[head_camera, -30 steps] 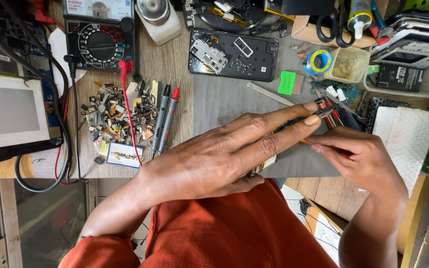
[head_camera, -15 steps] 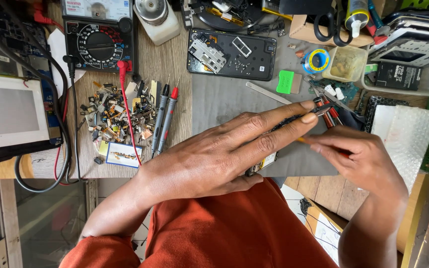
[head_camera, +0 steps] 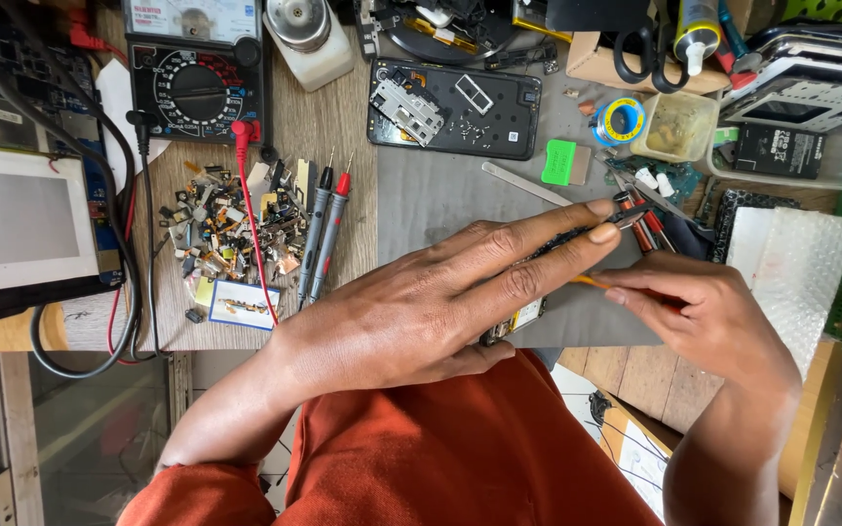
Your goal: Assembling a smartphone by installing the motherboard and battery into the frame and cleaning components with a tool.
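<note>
Phone [head_camera: 518,317] lies pinned flat beneath my left hand [head_camera: 431,302]; just right of it, my right hand [head_camera: 708,317] pinches an orange-handled tool [head_camera: 592,281].

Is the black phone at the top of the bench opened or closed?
Opened: the black phone lies with its cover off, metal shields and inner parts exposed.

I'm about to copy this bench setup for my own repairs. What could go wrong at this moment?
The device under the left hand sits at the grey mat's front edge, so it might slide off. The right hand works a thin orange tool close to the left fingertips; a slip could jab them.
</note>
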